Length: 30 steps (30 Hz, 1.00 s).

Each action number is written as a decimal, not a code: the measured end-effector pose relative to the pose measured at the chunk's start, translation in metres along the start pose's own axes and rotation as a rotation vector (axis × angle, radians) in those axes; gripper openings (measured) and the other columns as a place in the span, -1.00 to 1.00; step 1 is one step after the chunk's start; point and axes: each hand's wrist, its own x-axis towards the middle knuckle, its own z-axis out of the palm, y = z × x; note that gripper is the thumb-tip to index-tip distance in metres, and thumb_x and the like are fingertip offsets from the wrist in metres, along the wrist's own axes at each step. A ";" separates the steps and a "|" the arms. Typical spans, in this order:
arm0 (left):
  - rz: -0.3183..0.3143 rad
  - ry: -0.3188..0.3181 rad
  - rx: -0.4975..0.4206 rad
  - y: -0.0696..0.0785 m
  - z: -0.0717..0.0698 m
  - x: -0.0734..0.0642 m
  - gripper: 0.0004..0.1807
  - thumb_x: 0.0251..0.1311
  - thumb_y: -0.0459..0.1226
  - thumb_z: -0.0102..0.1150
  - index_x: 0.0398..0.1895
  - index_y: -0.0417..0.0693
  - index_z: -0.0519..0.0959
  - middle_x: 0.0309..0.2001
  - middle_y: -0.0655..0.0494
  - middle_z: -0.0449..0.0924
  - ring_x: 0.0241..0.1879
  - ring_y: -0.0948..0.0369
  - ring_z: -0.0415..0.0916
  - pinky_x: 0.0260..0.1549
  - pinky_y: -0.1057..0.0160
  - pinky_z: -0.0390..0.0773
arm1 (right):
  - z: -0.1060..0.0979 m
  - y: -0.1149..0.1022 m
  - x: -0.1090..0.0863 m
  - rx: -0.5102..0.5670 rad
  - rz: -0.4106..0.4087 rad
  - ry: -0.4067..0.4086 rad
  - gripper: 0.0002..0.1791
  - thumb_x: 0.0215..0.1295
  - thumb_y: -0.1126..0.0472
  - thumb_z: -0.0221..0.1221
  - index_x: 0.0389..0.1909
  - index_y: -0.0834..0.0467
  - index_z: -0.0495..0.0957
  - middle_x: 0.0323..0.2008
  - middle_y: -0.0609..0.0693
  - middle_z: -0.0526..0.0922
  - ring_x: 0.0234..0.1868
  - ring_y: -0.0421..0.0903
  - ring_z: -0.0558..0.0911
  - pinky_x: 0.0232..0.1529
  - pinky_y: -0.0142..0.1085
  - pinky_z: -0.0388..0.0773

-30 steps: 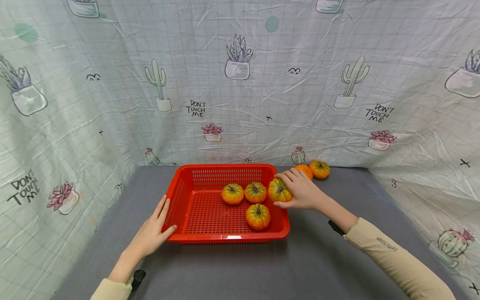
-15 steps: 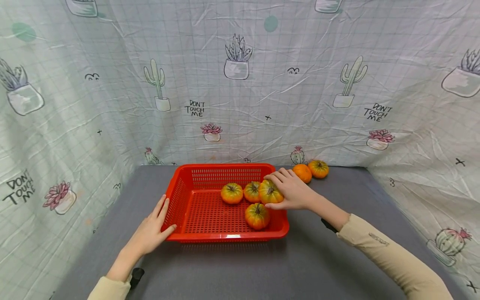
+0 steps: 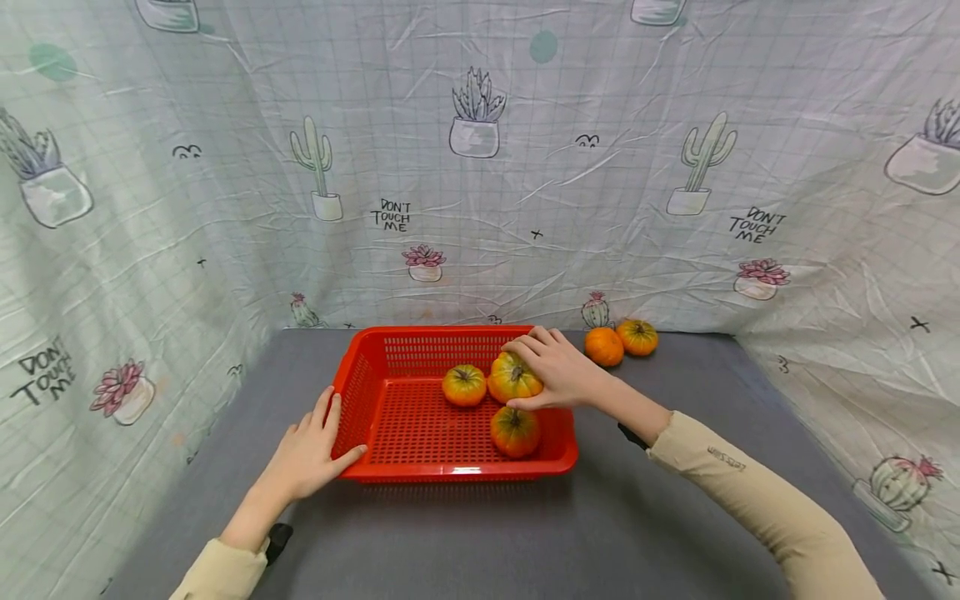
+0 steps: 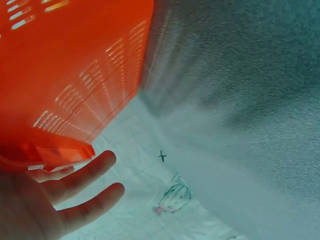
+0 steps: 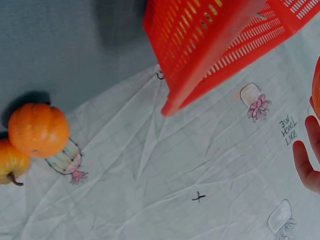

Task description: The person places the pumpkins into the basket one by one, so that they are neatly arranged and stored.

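Right hand [image 3: 561,368] – curled round yellow-orange ribbed pumpkin [image 3: 514,377], at right half of red slotted plastic basket [image 3: 465,472] | left hand [image 3: 302,457] – fingers spread, at basket's left rim | step: likely placing | next: seems to call for settling it, loosening fingers

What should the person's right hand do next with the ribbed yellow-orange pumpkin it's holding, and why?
Perhaps shift the ribbed yellow-orange pumpkin slightly left, then lower it into the red slotted plastic basket: the right hand grips it over the basket's right half, close to one similar pumpkin and another, whereas slotted floor shows farther left.
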 end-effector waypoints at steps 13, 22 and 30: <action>0.017 0.004 -0.068 -0.001 0.004 -0.001 -0.08 0.09 0.06 0.03 0.29 -0.45 -0.01 0.34 -0.31 -0.14 0.10 -0.29 0.24 -0.09 -0.24 0.29 | 0.007 -0.005 0.033 -0.032 -0.112 -0.035 -0.21 -0.06 -0.42 0.04 0.09 0.05 0.34 -0.05 -0.10 0.49 -0.16 -0.12 0.27 -0.16 -0.22 0.20; 0.012 -0.013 -0.098 0.000 0.004 -0.001 -0.07 0.12 0.10 -0.03 0.31 -0.43 -0.04 0.35 -0.30 -0.17 0.13 -0.31 0.20 -0.05 -0.25 0.27 | 0.023 -0.012 0.047 -0.102 -0.236 -0.113 -0.18 -0.04 -0.44 -0.02 0.09 0.08 0.35 -0.06 -0.08 0.50 -0.12 -0.11 0.30 -0.14 -0.22 0.22; 0.014 -0.006 -0.106 -0.001 0.005 -0.002 -0.07 0.12 0.09 -0.03 0.31 -0.44 -0.05 0.36 -0.30 -0.18 0.12 -0.32 0.20 -0.05 -0.24 0.28 | 0.036 -0.017 0.056 -0.167 -0.323 -0.179 -0.12 -0.03 -0.48 -0.08 0.12 0.11 0.35 -0.04 -0.06 0.50 -0.08 -0.10 0.33 -0.14 -0.22 0.24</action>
